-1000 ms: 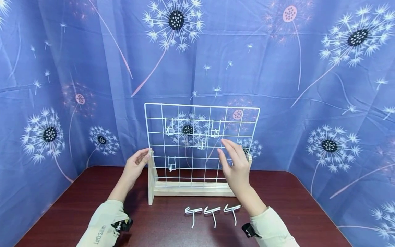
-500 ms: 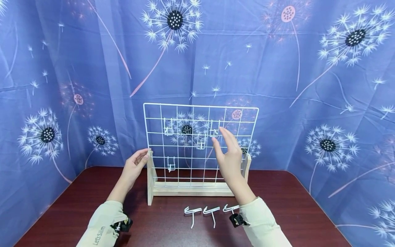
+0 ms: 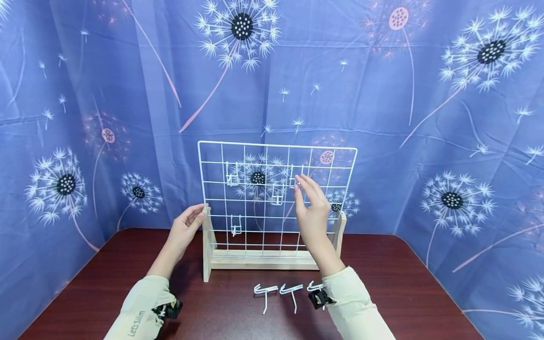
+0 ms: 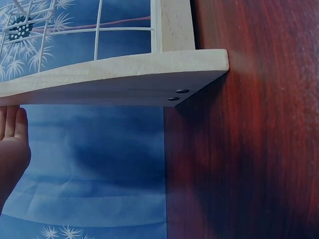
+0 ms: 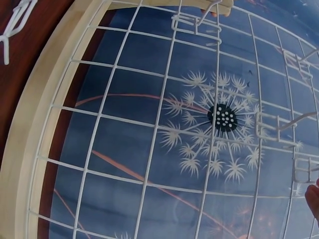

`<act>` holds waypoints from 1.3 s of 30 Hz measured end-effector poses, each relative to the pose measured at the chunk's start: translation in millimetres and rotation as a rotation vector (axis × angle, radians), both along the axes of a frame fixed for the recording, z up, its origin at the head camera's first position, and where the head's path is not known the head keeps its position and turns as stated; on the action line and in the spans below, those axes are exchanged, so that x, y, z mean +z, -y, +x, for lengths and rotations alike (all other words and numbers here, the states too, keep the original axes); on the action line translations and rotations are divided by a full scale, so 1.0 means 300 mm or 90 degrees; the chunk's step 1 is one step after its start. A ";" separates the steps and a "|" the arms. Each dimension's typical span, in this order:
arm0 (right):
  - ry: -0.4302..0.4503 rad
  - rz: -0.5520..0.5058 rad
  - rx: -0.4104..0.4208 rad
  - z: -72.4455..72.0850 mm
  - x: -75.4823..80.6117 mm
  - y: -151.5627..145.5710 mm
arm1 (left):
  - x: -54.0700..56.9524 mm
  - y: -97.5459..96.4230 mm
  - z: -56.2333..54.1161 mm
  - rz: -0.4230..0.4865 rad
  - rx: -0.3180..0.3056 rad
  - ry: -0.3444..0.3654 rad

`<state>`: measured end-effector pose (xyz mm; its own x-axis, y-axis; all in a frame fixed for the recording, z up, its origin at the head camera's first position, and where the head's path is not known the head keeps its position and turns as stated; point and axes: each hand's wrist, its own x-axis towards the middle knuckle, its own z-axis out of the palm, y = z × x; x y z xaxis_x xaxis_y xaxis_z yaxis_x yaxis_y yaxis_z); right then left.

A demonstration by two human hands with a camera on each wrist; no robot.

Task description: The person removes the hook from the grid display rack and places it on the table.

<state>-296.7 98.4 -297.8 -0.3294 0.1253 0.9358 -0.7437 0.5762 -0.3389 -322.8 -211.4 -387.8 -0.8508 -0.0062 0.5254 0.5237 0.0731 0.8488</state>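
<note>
A white wire grid panel [image 3: 255, 146] stands upright in a pale wooden stand [image 3: 263, 263]. My left hand [image 3: 185, 230] holds the top of the stand's left upright between thumb and fingers; in the left wrist view its fingers [image 4: 21, 124] lie along the board's outer side. My right hand [image 3: 313, 215] is raised before the panel's right half, thumb and fingers fairly straight, fingertips right at the upper right hook [image 5: 303, 172]. Other white hooks hang at the upper left [image 3: 232, 179], the middle [image 3: 277, 200] and the lower left [image 3: 236, 227].
Three loose white hooks, left [image 3: 266, 290], middle [image 3: 292, 289] and right [image 3: 313, 286], lie on the dark red table [image 3: 229, 311] before the stand. My right sleeve partly covers the right one. A blue dandelion-print curtain [image 3: 382, 94] surrounds the table's back and sides.
My right hand has moved left and up to the upper right hook, and its thumb and fingertips have come closer together. The left hand stays at the upright.
</note>
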 end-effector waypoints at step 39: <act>-0.109 -0.018 0.031 -0.008 0.028 -0.033 | 0.001 0.003 -0.005 -0.001 -0.002 0.003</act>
